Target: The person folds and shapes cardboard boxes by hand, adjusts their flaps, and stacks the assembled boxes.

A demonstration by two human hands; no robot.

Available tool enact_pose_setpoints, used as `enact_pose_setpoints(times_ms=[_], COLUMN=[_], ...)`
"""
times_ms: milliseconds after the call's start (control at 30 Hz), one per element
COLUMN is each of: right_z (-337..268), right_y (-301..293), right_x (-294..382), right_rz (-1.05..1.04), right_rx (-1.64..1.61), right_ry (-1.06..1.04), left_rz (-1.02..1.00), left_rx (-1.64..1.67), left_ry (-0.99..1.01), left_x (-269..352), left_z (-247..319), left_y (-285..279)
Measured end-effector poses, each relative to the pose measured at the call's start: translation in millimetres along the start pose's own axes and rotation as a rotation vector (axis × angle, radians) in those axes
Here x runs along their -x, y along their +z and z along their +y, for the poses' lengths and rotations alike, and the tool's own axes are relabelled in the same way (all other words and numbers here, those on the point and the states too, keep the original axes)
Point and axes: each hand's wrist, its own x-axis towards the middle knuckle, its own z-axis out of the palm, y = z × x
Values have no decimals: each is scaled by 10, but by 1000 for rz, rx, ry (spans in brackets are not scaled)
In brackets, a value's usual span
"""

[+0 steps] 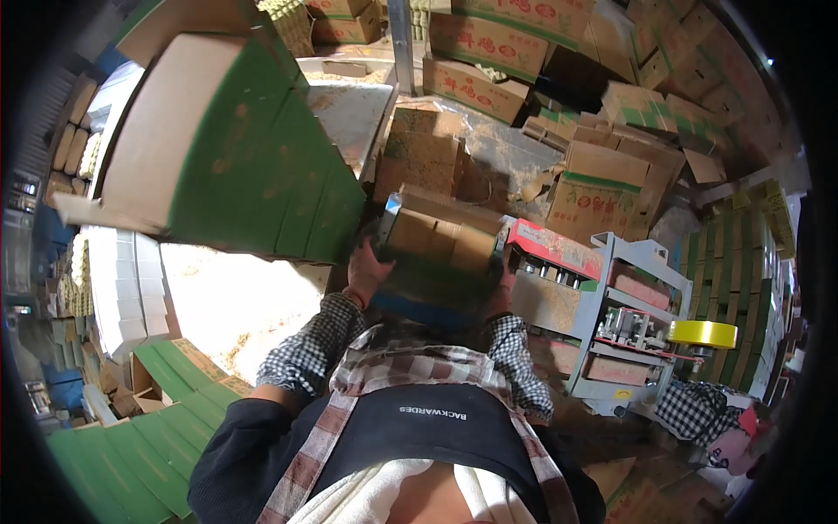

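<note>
In front of my body is a cardboard carton (452, 242) with brown flaps on its upper face; its near side is dark and blurred. My left hand (368, 270) grips its left side, thumb towards the carton. At the opposite side my right hand (503, 285) is against the carton's edge, its fingers partly in shadow. Right beside that hand stands a carton sealing machine (556, 245) with a red top cover. A roll of yellow tape (704, 334) is mounted on its outer side.
Flattened green cartons (262, 157) stand in a tall stack at left, with more green cartons (131, 452) below. Printed cartons (484, 46) are piled at the back. A brown box (419, 157) lies beyond my hands. At lower right, another person's checked sleeve (694, 409) shows.
</note>
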Motion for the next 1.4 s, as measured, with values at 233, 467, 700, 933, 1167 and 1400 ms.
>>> enact_pose_setpoints(times_ms=[233,467,700,933,1167,1400], right_z=[-861,-886,-2010,-3016,-3489,-724], right_y=[1043,1009,2238,3701,2757,799], right_x=[143,841,684,618,654,-299], right_rz=[-43,-15,-78,-654,-363,-3], right_rx=[1486,1009,-16,-223,-640,112], right_ry=[-696,-221,-285,-307,231,-105], left_rz=[-246,-305,1056,1501,1180,294], left_rx=[325,431,162,-145,-127,-103], left_ry=[-81,760,884,1176,1307,888], left_x=[-250,124,685,485,1075,539], left_z=[-632,76,1082,1384,1882,1003], left_y=[791,1947,-2162,-4027,-2766,-1306])
